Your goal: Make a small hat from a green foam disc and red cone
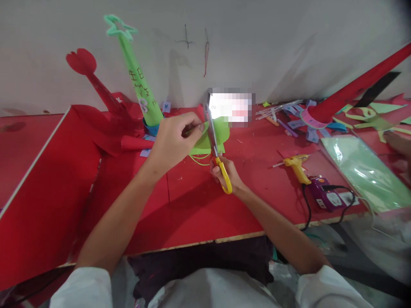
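Both hands (176, 137) (229, 170) at green paper (222, 130), elbows (96, 252) (311, 259) wide.

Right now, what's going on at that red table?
A person is working with green paper. The left hand pinches a piece of it, and the right hand holds yellow-handled scissors, their blades up against the paper. Off to the right, a yellow glue gun lies on the red table near a purple box. A green tube with markings stands to the left.
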